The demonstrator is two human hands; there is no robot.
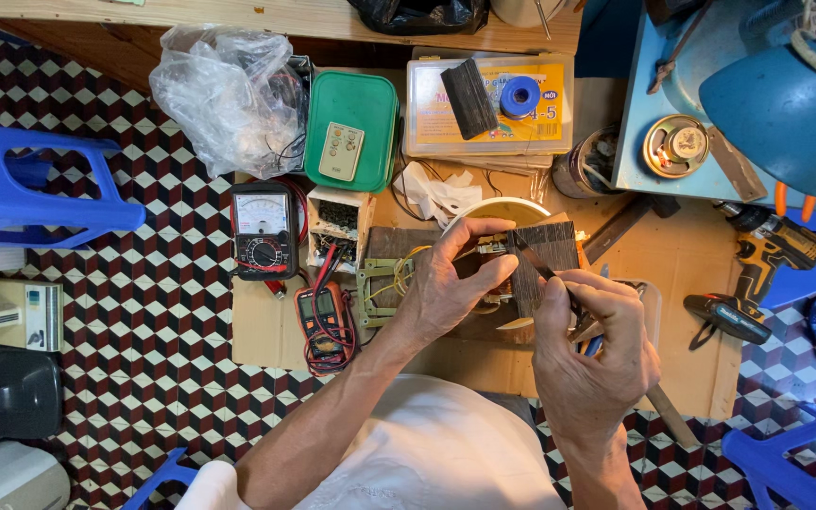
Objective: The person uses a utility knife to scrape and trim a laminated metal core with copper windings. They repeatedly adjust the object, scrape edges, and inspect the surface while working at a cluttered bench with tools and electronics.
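Right hand [589, 349] pinching thin blade [533, 259], left hand [450, 283] gripping laminated core [545, 264]

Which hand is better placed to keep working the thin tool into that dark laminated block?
Right. The right hand already pinches the thin dark tool, whose tip lies on the dark laminated block. The left hand grips the block from its left side, so it is probably best left steadying.
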